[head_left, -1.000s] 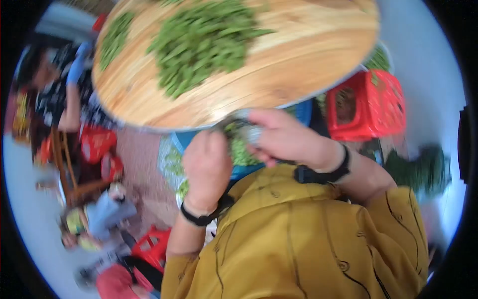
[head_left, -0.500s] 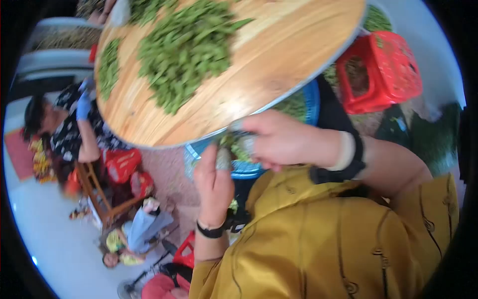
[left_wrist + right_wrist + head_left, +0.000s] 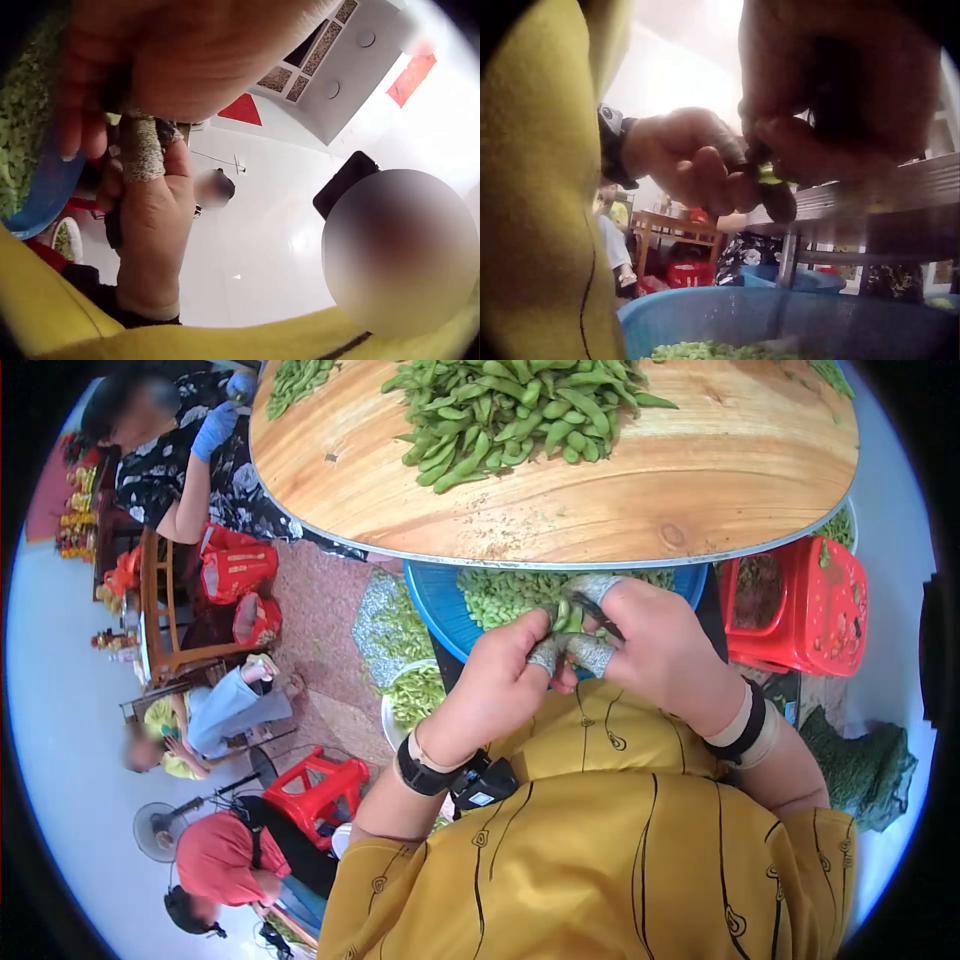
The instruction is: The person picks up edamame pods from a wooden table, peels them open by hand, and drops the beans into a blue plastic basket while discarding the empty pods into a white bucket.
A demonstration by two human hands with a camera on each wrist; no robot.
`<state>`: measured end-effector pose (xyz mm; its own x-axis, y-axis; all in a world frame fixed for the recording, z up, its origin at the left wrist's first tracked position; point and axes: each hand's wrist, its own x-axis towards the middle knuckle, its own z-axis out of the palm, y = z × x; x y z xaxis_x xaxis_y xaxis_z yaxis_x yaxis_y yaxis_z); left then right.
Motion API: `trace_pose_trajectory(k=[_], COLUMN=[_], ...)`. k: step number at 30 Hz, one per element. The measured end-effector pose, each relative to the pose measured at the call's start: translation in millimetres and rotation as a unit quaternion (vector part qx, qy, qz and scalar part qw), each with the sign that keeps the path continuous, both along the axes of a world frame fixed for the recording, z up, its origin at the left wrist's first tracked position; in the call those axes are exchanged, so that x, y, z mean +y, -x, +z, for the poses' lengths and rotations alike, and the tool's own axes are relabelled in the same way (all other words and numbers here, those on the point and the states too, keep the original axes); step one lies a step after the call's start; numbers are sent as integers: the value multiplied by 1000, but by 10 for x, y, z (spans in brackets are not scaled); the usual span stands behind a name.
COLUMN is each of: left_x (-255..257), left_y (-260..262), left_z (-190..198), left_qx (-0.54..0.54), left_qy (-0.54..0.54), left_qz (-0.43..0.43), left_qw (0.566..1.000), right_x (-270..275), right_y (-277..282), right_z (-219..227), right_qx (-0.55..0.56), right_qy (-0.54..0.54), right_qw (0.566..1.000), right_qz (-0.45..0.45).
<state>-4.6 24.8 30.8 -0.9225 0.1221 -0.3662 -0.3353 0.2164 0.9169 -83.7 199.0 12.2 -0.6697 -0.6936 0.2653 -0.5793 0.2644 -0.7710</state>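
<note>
a heap of green bean pods lay on the round wooden desk. below its near edge sat a blue plastic basin holding shelled beans; a red plastic stool stood to its right, a small bowl of beans to its left.

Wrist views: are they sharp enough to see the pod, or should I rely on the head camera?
Head view: sharp, though fisheye-bent at the edges; left hand and right hand pinch a pod over the blue basin. Left wrist view: hands fill the frame, soft and backlit by white glare. Right wrist view: dark, blurred silhouettes; the pod barely shows.
</note>
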Motion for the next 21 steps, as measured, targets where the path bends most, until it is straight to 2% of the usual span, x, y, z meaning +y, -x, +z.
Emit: trace_pose_trajectory(k=[2,4,8,10,11,12,13,14,17,18,19,20,21], left_x=[-4,-29,-72,-134,-172,-194,-214,-221,-192,-178,-163,-164,-149], left_y=[-5,-15,-28,-59,-72,-76,-74,-75,-79,-87,-91,-91,-69], left_z=[34,67,61,50,47,43,38,34,16,35,78,106,94], left_qx=[-6,-11,-46,-105,-105,-104,-108,-111,-105,-103,-120,-135,-148], left_qy=[30,58,23,-93,-112,-115,-131,-147,-147,-151,-175,-197,-154], left_qz=[-6,-72,-85,-90,-104,-99,-118,-138,-116,-112,-60,-9,31], left_qw=[1000,996,995,986,983,983,978,973,977,977,975,971,976], right_x=[12,11,4,27,35,41,40,37,31,37,51,66,92], right_y=[20,35,72,121,128,139,145,146,153,155,163,166,154], right_z=[-17,-19,-43,-36,16,101,151,149,2,-156,-245,-249,-249], right_qx=[4,23,40,-79,-79,-255,-423,-421,-378,-216,-46,-44,5], right_qy=[-31,-76,-64,-55,-58,-71,-83,-87,-89,-97,-99,-100,-108], right_qw=[999,995,992,986,985,956,896,896,915,970,994,994,994], right_qz=[19,61,104,134,140,126,107,110,109,58,7,11,-4])
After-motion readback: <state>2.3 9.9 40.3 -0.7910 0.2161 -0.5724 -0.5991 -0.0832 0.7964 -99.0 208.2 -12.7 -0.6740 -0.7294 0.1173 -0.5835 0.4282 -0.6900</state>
